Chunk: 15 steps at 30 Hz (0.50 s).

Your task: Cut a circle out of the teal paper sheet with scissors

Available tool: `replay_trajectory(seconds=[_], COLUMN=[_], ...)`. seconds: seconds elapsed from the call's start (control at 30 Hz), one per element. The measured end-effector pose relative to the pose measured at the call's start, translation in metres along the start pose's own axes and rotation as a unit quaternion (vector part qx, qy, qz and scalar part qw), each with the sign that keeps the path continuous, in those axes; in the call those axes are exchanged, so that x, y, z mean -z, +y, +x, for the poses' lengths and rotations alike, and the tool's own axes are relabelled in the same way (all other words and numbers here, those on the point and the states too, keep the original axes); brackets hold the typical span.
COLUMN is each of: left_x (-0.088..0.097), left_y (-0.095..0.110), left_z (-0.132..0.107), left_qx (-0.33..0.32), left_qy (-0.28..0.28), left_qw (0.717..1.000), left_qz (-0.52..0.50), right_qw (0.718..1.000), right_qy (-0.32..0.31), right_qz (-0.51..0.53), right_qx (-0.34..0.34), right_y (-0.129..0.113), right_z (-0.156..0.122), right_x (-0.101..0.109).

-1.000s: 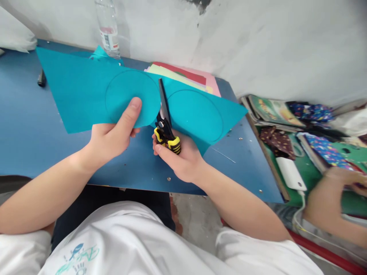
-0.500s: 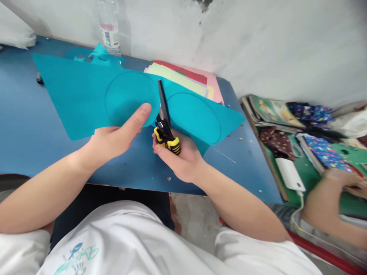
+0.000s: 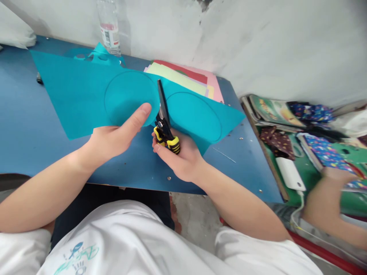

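Closer to the black-bladed scissors with yellow-and-black handles [image 3: 165, 114] than a second ago, my left grip [image 3: 119, 136] is pinching the bright turquoise paper sheet [image 3: 71, 95], its thumb lying over a dark-outlined circle [image 3: 126, 95]. My right grip [image 3: 182, 158] is wrapping around the scissors' handles, and the blades are reaching up between that circle and a second one [image 3: 195, 116]. I am holding the sheet above the blue counter [image 3: 143, 170]. Farther off, a fanned stack of pink, red and pale green paper [image 3: 177, 76] is lying partly hidden behind it, and cut turquoise paper scraps [image 3: 100, 53] are resting beside a clear plastic bottle [image 3: 109, 36] near the pale, stained wall [image 3: 169, 34].
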<state>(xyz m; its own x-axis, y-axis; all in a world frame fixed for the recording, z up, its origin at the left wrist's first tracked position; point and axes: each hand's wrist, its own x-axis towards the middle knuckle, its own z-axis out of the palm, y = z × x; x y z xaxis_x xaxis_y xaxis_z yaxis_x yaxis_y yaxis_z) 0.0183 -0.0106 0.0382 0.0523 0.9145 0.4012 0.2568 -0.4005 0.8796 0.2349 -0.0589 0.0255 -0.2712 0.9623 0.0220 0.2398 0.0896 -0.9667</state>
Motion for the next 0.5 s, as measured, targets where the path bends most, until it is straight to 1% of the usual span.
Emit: replay_trajectory(seconds=[0.07,0.13,0.2,0.23,0.33,0.5], left_x=[-0.0011,-0.0019,-0.0015,-0.0009,0.0017,0.0021], left_y=[-0.0035,-0.0074,-0.0096,-0.0097,-0.0073,-0.0051], left_z=[0.0000,0.0000,-0.0001,-0.0004,-0.0013,-0.0018], left_qx=[-0.007,-0.032,-0.052,-0.041,-0.011,-0.017], left_qy=[-0.009,-0.014,0.000,-0.013,-0.026,-0.040], left_qw=[1.000,0.999,0.998,0.999,1.000,0.999], left_qz=[-0.011,-0.030,-0.037,-0.026,0.001,-0.007], right_qw=[1.000,1.000,1.000,1.000,1.000,1.000], right_qy=[0.001,0.000,0.000,0.000,-0.001,-0.005], right_qz=[-0.003,-0.006,-0.007,-0.006,-0.003,0.000], right_qx=[-0.001,-0.001,0.001,0.002,-0.001,-0.007], right_y=[-0.0005,-0.0007,-0.0005,-0.0004,0.0002,0.0002], right_z=[-0.0002,-0.0002,-0.0001,0.0000,0.0002,0.0003], right_x=[0.0001,0.0002,0.0003,0.0003,-0.0001,-0.0007])
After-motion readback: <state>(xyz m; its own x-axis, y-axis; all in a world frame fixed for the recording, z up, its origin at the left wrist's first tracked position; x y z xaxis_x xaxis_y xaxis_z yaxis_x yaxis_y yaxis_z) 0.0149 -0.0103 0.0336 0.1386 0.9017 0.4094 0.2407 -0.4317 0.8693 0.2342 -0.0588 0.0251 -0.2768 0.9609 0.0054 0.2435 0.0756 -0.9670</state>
